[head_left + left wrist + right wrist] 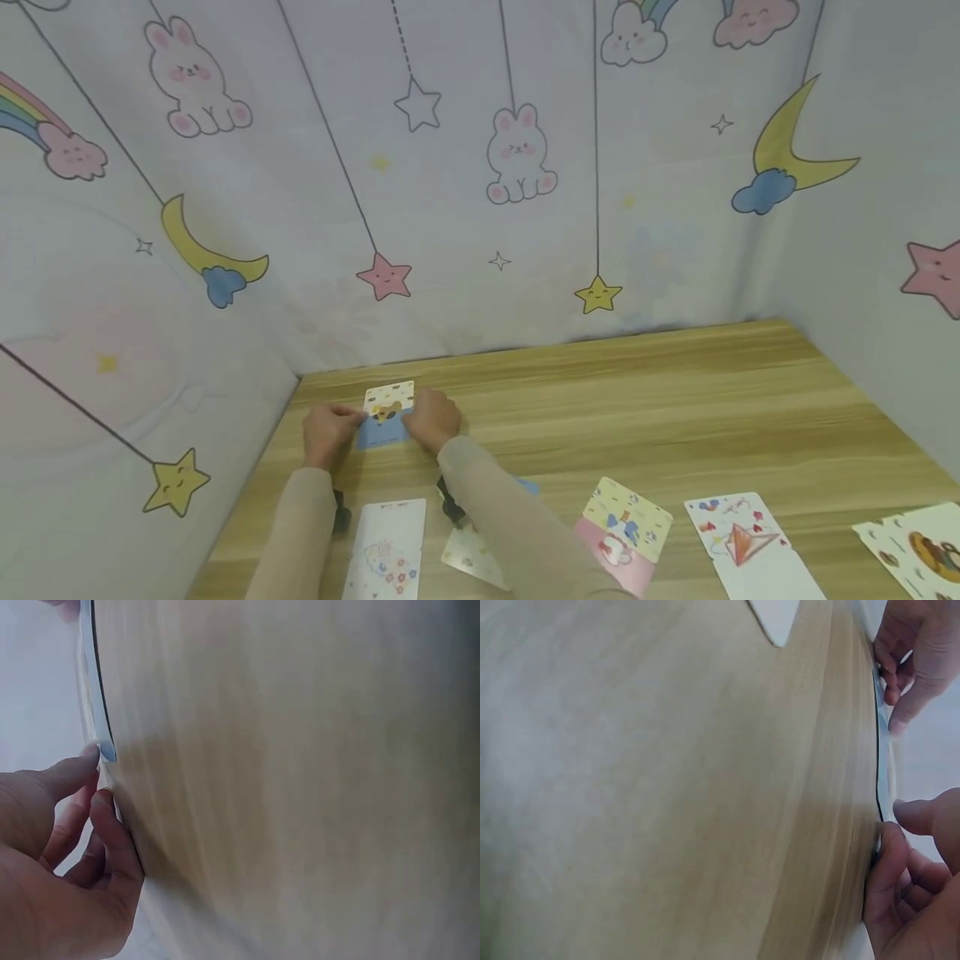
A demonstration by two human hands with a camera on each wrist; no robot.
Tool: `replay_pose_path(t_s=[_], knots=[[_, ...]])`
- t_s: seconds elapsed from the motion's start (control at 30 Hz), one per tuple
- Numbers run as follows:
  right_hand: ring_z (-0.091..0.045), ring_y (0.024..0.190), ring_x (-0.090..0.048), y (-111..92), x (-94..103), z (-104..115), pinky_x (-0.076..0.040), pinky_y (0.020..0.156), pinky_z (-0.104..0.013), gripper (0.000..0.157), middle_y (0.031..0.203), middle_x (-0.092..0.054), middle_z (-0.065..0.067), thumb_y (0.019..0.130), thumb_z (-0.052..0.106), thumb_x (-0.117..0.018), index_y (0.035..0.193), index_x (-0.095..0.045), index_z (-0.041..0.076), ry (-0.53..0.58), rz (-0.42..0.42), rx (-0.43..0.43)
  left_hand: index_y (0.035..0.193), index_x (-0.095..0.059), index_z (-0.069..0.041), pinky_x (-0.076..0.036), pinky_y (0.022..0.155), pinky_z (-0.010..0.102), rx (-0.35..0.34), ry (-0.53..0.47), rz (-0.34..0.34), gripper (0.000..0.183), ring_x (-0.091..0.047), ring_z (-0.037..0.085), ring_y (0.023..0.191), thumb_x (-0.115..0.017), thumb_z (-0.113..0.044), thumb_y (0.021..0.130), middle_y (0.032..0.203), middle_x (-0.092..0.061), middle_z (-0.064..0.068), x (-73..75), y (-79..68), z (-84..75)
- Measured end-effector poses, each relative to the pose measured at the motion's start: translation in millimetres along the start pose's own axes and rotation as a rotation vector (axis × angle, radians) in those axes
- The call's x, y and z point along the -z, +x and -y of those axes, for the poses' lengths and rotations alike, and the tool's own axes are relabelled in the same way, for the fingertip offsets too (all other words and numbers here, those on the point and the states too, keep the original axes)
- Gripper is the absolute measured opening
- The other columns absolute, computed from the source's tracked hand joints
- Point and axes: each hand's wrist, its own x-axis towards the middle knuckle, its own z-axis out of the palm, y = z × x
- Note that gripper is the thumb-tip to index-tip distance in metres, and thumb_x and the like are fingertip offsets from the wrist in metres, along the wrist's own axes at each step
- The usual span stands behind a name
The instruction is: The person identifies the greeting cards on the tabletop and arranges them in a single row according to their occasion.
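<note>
Near the far left corner of the wood-grain tabletop point(637, 417), the left hand point(327, 433) and right hand point(435, 419), apart from each other, pinch opposite edges of a blue-and-white card point(385, 430). More printed cards point(627, 527) lie toward the tabletop's near side.

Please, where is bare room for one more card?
Widest is the table right of the right hand, between the back wall and near row of cards. A narrow patch lies between the blue-white card and the flower card. Crowded: that row, and between left hand and right hand.
</note>
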Motion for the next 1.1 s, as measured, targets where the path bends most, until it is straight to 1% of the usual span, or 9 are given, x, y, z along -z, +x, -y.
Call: replay_pose_path(t_s=[0.1,0.27,0.4,0.5,0.67,0.8,0.9,1.0,1.1], knots=[[-0.011,0.046,-0.030,0.3,4.7,-4.1,-0.025,0.042,-0.027,0.059,0.051,-0.031,0.006,0.096,0.031,-0.072,0.053,-0.033,0.019,0.054,0.025,0.009,0.102,-0.078,0.003,-0.051,0.087,0.048,0.010,-0.012,0.007,0.028,-0.064,0.036,0.101,-0.073,-0.024,0.095,0.116,-0.073,0.027,-2.2,-2.7,-4.9],[-0.009,0.045,-0.026,-1.3,20.8,-12.0,-0.022,0.042,-0.025,0.062,0.049,-0.028,0.008,0.099,0.033,-0.070,0.052,-0.033,0.020,0.132,0.137,0.060,0.104,-0.076,0.001,-0.048,0.073,0.033,-0.024,-0.061,0.018,0.030,-0.066,0.031,0.096,-0.070,-0.028,0.098,0.110,-0.075,0.022,-1.2,-10.9,-16.0],[-0.008,0.043,-0.026,-2.2,37.7,-19.8,-0.022,0.041,-0.023,0.062,0.046,-0.028,0.009,0.101,0.030,-0.068,0.050,-0.034,0.020,0.145,0.189,0.115,0.103,-0.077,0.003,-0.051,0.073,0.031,-0.123,-0.089,0.015,0.032,-0.069,0.033,0.096,-0.072,-0.029,0.098,0.107,-0.076,0.023,1.0,-18.5,-31.1],[-0.008,0.041,-0.029,-2.1,52.6,-25.8,-0.024,0.040,-0.022,0.061,0.044,-0.033,0.008,0.102,0.028,-0.066,0.049,-0.038,0.020,0.177,0.220,0.135,0.100,-0.077,0.002,-0.051,0.070,0.028,-0.191,-0.086,0.030,0.031,-0.070,0.028,0.089,-0.073,-0.029,0.098,0.103,-0.077,0.021,1.5,-22.8,-44.0],[-0.010,0.047,-0.044,-3.3,82.8,-33.5,-0.030,0.043,-0.022,0.054,0.053,-0.056,0.001,0.104,0.029,-0.065,0.055,-0.045,0.021,0.182,0.232,0.172,0.099,-0.077,-0.001,-0.051,0.064,0.025,-0.266,-0.126,0.107,0.029,-0.069,0.021,0.079,-0.073,-0.030,0.099,0.099,-0.077,0.017,2.2,-32.3,-64.1],[-0.011,0.050,-0.052,-9.9,109.6,-39.6,-0.032,0.044,-0.021,0.052,0.062,-0.068,-0.007,0.103,0.027,-0.067,0.055,-0.048,0.019,0.159,0.238,0.228,0.098,-0.078,-0.004,-0.054,0.069,0.025,-0.381,-0.114,0.168,0.025,-0.071,0.021,0.083,-0.075,-0.029,0.099,0.098,-0.078,0.013,2.1,-45.6,-77.2],[-0.011,0.053,-0.055,-19.1,128.1,-44.8,-0.037,0.046,-0.021,0.045,0.067,-0.070,-0.008,0.103,0.028,-0.067,0.061,-0.056,0.016,0.134,0.271,0.264,0.099,-0.078,-0.007,-0.055,0.073,0.027,-0.464,-0.067,0.217,0.023,-0.068,0.017,0.085,-0.076,-0.031,0.098,0.097,-0.078,0.009,1.7,-59.2,-84.0],[-0.011,0.055,-0.057,-30.3,143.1,-50.3,-0.040,0.048,-0.021,0.035,0.067,-0.069,-0.004,0.102,0.029,-0.069,0.071,-0.067,0.014,0.095,0.288,0.303,0.102,-0.078,-0.011,-0.055,0.072,0.029,-0.508,-0.022,0.271,0.027,-0.067,0.016,0.086,-0.078,-0.038,0.096,0.098,-0.077,0.006,1.1,-74.4,-87.8],[-0.010,0.051,-0.049,-43.2,155.1,-56.1,-0.037,0.048,-0.021,0.031,0.062,-0.063,0.001,0.100,0.027,-0.071,0.075,-0.072,0.010,0.058,0.286,0.349,0.107,-0.078,-0.013,-0.056,0.074,0.030,-0.541,0.024,0.318,0.035,-0.067,0.016,0.091,-0.080,-0.044,0.093,0.104,-0.076,0.005,-0.7,-88.9,-89.9]])
